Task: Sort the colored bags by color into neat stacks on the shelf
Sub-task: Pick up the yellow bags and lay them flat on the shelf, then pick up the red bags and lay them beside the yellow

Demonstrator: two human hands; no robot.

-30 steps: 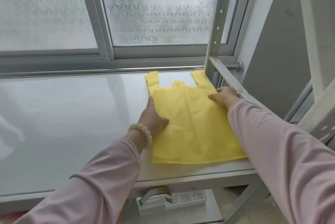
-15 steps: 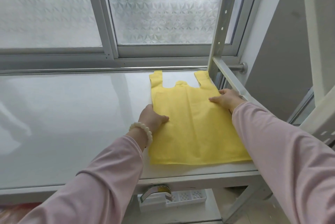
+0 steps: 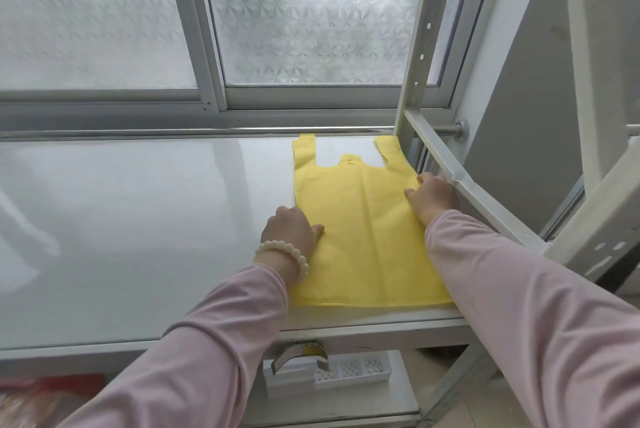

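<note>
A yellow bag [image 3: 363, 230] lies flat on the right end of the white shelf [image 3: 138, 219], its two handles pointing toward the window. My left hand [image 3: 291, 230], with a bead bracelet at the wrist, rests at the bag's left edge with the thumb on the fabric and the fingers curled down over that edge. My right hand [image 3: 433, 197] presses on the bag's right side, next to the shelf's side rail. Both sleeves are pink. No other colored bag shows on this shelf.
A frosted window stands behind the shelf. A white upright post [image 3: 420, 43] and a slanted side rail [image 3: 446, 168] bound the shelf's right end. A lower shelf holds a tape dispenser [image 3: 301, 355] and a white tray [image 3: 353, 370]. Something red [image 3: 52, 386] shows at the bottom left.
The bag has been squared up, its handles now pointing straight at the window. My left hand slid slightly back along the left edge; my right hand stayed on the right side.
</note>
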